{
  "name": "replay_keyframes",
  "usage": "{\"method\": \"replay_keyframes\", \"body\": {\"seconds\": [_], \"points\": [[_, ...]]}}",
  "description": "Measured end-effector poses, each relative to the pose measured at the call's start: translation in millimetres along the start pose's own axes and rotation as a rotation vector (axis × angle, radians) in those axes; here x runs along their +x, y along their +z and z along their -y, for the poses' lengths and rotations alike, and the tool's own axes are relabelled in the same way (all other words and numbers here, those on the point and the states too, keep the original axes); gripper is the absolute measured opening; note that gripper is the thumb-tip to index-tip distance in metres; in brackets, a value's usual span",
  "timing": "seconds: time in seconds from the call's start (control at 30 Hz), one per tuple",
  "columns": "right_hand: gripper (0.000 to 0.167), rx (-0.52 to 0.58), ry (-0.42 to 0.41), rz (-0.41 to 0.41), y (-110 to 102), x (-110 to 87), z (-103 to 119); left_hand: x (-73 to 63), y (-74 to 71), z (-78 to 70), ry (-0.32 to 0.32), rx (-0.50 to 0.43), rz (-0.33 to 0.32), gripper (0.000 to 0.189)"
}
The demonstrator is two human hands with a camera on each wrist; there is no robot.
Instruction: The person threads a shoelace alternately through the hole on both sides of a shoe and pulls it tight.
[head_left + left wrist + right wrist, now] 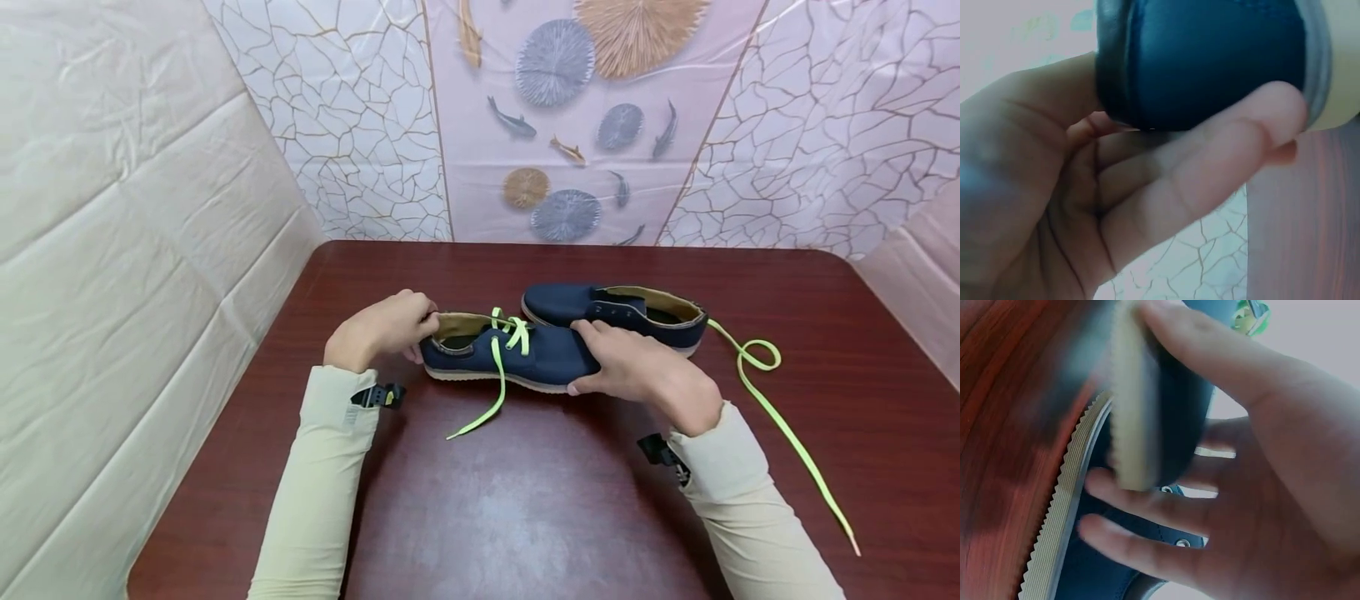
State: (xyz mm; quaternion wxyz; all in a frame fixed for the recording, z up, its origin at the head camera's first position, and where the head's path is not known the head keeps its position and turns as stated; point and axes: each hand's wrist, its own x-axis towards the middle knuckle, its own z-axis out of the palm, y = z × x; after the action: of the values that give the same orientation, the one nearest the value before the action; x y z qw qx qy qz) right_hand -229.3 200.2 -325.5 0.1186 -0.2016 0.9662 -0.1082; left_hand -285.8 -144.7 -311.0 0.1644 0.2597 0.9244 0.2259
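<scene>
A navy lace-up shoe point(555, 354) with a pale sole lies sideways in front of me, toe to the right. My left hand point(386, 329) grips its heel, with fingers along the outside of the heel point(1210, 62) in the left wrist view. At the other end, my right hand point(633, 362) holds the toe between thumb and fingers; the toe point(1179, 425) shows there in the right wrist view. A neon yellow-green lace point(498, 392) runs through the shoe's eyelets, one end trailing onto the table.
Behind the held shoe stands a second navy shoe point(558, 302), its visible eyelets unlaced. From its heel another yellow-green lace point(780, 417) loops and stretches toward the table's right front. The dark red wooden table point(480, 517) meets a patterned wall covering point(375, 167) at the back.
</scene>
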Motion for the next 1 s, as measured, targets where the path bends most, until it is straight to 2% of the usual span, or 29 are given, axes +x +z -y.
{"method": "replay_keyframes", "body": {"seconds": [0.13,0.3,0.37,0.47,0.53,0.63,0.77,0.87,1.0], "points": [[0.086,0.035,-0.022,-0.198,-5,0.3,8,-5.0,-6.0,10.0,0.007,-0.011,-0.079,0.031],[0.079,0.173,-0.001,-0.469,-3,6.0,15,-8.1,-9.9,20.2,-0.004,-0.05,-0.188,0.031],[0.08,0.223,0.019,-0.55,0,9.6,18,-6.6,-10.0,19.9,-0.021,-0.026,-0.242,0.031],[0.08,0.252,0.028,-0.636,4,16.9,22,-2.0,-8.3,15.7,-0.071,0.067,-0.339,0.033],[0.078,0.252,0.015,-0.677,5,23.3,22,1.7,-5.6,11.0,-0.115,0.137,-0.419,0.033],[0.076,0.244,-0.008,-0.715,4,33.7,20,8.4,2.9,3.9,-0.186,0.168,-0.547,0.031],[0.077,0.24,-0.012,-0.713,1,47.4,16,19.2,19.6,-0.5,-0.236,0.077,-0.681,0.025],[0.078,0.23,-0.01,-0.693,-4,58.3,13,30.0,26.1,0.3,-0.246,0.005,-0.74,0.029],[0.078,0.201,-0.003,-0.661,-14,73.0,9,46.8,23.7,3.7,-0.26,-0.061,-0.765,0.036]]}}
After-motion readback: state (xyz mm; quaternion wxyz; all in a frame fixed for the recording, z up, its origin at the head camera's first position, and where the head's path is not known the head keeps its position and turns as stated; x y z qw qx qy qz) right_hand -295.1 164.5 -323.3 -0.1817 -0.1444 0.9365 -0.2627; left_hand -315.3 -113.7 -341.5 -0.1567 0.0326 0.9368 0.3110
